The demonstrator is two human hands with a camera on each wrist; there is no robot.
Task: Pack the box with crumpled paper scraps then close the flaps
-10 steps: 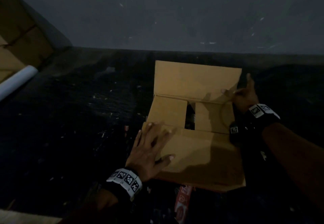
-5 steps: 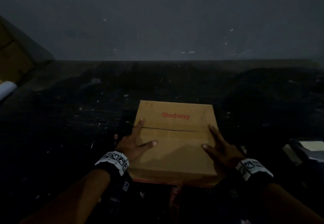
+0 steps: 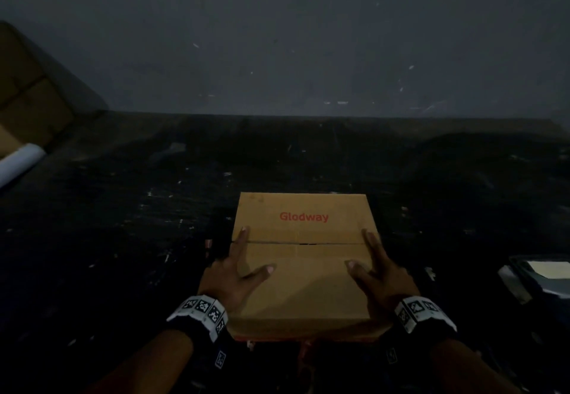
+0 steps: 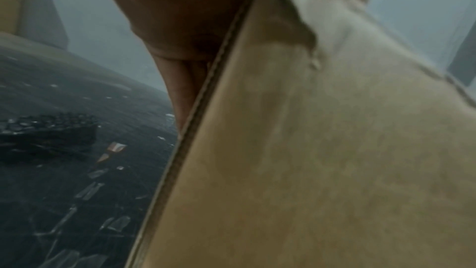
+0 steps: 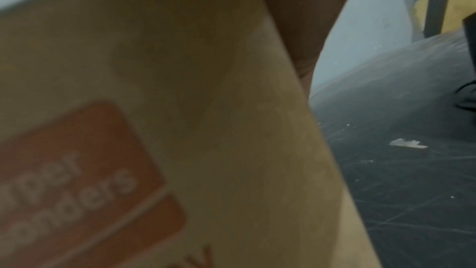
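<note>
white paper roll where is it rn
In the head view, the white paper roll lies at the far left edge, beside stacked cardboard, well left of the box.

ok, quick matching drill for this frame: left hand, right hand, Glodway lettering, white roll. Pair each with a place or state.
Things:
1. left hand
2. right hand
3. Glodway lettering
4. white roll

Places or states:
a. far left edge of the dark surface
b. red, on the far flap of the box
c. flat on the box top, at its left edge
d. flat on the box top, at its right edge

Pairs: 1-c, 2-d, 3-b, 4-a
</note>
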